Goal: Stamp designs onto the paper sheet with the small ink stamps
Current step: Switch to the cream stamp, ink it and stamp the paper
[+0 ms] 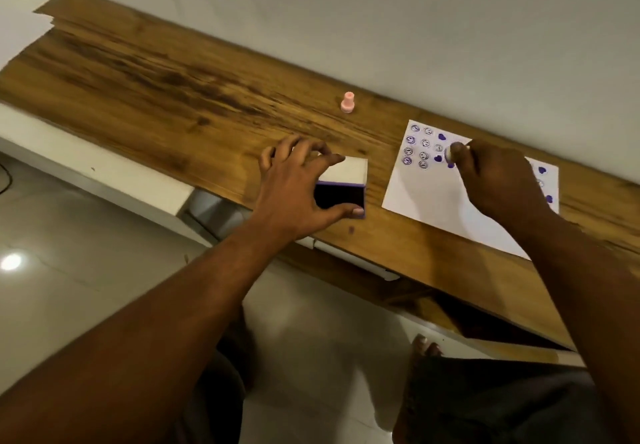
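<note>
A white paper sheet (426, 194) lies on the wooden shelf, printed with several purple smiley rings and purple hearts. My right hand (491, 177) rests over the sheet and pinches a small white stamp (449, 154), its face low over the paper beside the hearts. My left hand (294, 184) grips an open ink pad case (346, 187) near the front edge, thumb on its purple base, fingers on the raised white lid. A pink stamp (347, 102) stands upright farther back, untouched.
The wooden shelf (156, 73) runs along a white wall and stretches bare to the left. A small purple ink smear (351, 230) marks the wood below the ink pad. Tiled floor and my foot (424, 346) lie below the front edge.
</note>
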A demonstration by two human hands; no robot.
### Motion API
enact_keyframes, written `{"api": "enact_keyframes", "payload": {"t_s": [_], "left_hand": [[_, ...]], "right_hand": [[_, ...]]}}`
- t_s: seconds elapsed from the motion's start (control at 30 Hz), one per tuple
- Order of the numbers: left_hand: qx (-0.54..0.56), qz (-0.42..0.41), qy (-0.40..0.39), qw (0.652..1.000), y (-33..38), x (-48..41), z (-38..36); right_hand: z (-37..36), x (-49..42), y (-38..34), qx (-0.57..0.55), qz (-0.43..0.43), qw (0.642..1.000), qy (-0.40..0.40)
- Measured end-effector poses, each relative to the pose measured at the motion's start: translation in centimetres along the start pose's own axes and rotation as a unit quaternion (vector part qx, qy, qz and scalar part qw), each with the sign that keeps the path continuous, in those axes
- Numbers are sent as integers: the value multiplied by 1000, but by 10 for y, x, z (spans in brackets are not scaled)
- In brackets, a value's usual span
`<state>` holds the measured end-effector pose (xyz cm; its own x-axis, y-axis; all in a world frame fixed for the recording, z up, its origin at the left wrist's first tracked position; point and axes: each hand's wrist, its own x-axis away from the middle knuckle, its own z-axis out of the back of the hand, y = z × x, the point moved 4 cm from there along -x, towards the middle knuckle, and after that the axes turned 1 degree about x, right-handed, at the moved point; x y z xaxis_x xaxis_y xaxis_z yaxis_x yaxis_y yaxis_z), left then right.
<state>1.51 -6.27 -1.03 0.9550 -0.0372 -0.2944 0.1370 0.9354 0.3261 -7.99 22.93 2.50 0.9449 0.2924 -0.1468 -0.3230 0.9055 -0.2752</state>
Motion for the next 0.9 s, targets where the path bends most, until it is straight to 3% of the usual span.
{"api": "enact_keyframes", "payload": {"t_s": [0.13,0.27,0.4,0.73,0.9], "left_hand": [[15,-83,12,996,51,-9,-16],[-22,-126,-110,986,96,-18,-53],[-86,-133,-179,971,115,-23,-83],[-81,-134,-291,944,114,-19,-111],[-70,-128,-289,946,115,-19,-114]], "right_hand": [[-10,-4,39,106,-15,989,-98],[-26,-11,42,143,13,984,-109],[-37,-26,36,149,34,985,-77],[-42,-39,32,157,40,985,-58],[-18,-49,22,172,57,982,47]]}}
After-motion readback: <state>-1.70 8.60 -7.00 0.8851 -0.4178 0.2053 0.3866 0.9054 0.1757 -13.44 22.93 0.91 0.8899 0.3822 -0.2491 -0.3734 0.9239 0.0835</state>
